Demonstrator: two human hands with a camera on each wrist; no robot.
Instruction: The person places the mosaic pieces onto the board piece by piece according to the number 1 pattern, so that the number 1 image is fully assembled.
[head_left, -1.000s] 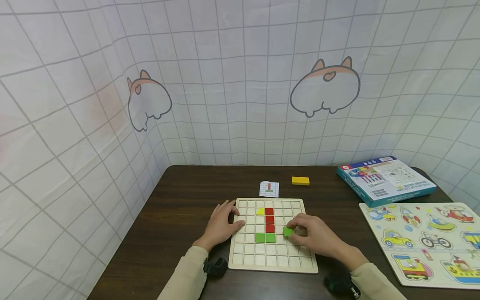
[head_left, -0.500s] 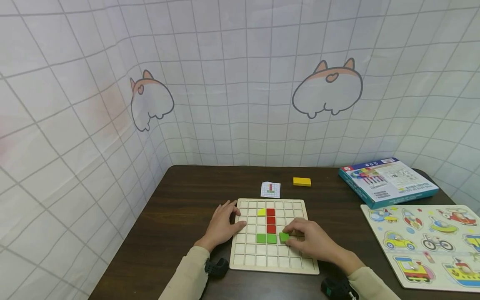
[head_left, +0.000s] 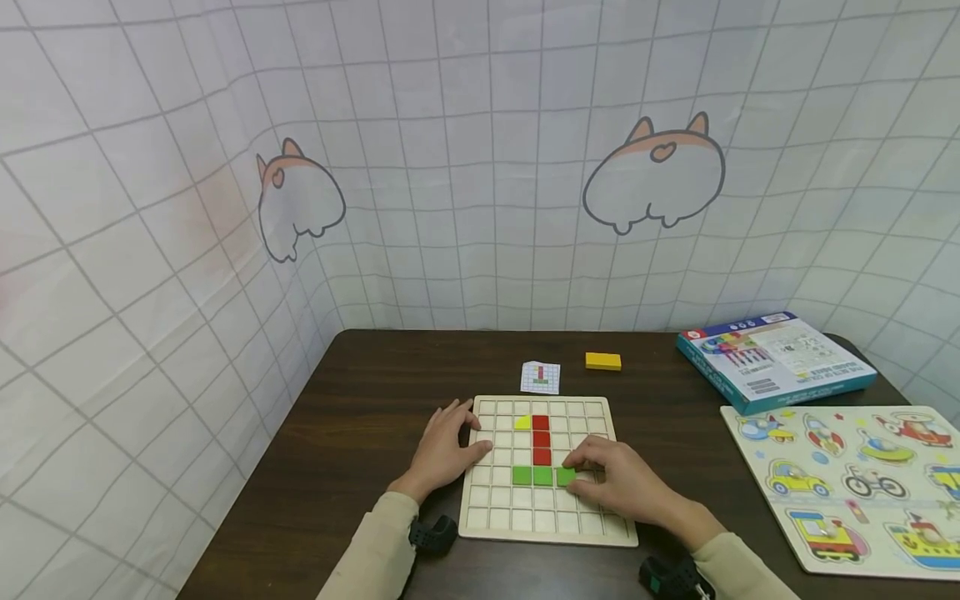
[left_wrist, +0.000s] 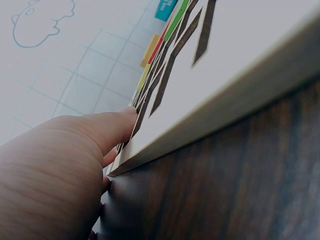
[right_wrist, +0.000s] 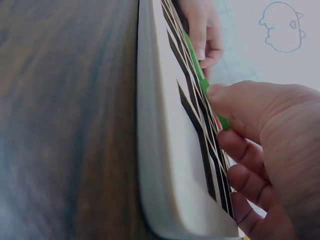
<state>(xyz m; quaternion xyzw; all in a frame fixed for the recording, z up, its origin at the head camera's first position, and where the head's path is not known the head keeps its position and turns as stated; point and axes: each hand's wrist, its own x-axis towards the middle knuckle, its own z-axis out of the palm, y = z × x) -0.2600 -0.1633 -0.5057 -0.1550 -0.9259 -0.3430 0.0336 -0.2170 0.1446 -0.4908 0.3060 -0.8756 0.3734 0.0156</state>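
My right hand pinches a small green square tile between thumb and fingers, low on the pale wooden grid board. The tile sits at the right end of a row with two more green tiles. Above the middle one stands a column of red tiles, with a yellow piece left of its top. On the board's left rim rests my left hand, thumb and forefinger over the edge. In the right wrist view, the held green tile shows partly beside my thumb.
Behind the board lie a small pattern card and a yellow block. A teal game box and a vehicle picture puzzle lie to the right. A white grid curtain surrounds the dark table.
My right hand has carried the green tile left and slightly toward me. It was tilted beside the row and now lies in line with the other green tiles. The left hand stays put.
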